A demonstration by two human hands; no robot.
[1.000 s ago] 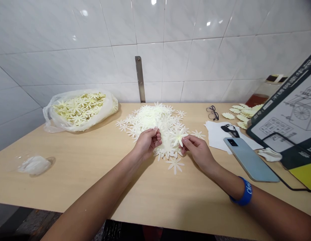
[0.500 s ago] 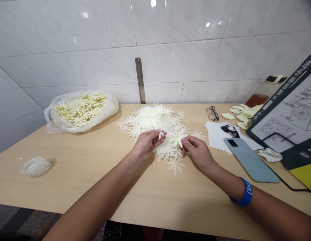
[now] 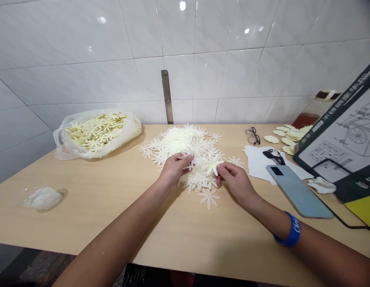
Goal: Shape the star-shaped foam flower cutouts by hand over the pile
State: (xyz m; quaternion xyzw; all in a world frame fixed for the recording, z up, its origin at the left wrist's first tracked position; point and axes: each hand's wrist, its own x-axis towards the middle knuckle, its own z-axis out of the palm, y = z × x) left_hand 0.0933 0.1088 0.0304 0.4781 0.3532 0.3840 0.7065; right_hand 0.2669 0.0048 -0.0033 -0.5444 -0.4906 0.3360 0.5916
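A heap of pale, flower-shaped cutouts (image 3: 182, 140) lies at the middle of the wooden table. My right hand (image 3: 234, 179) pinches a pale flower cutout (image 3: 211, 164) by its right side, above the near part of the heap. Left of it, my left hand (image 3: 175, 169) has thumb and fingers together on a white petalled piece, partly hidden by the fingers. One single flower cutout (image 3: 209, 197) lies flat in front of the heap, between my forearms.
At the back left stands an open plastic bag (image 3: 134, 123) of yellowish cutouts. A small clear bag (image 3: 44, 198) lies left. To the right are glasses (image 3: 253, 136), a phone (image 3: 298, 191), papers (image 3: 256, 159), a jar (image 3: 307, 115) and a printed box (image 3: 349, 135).
The fingers of my left hand have shifted slightly, and the piece at their tips has turned. My right hand has hardly moved and keeps its flower cutout.
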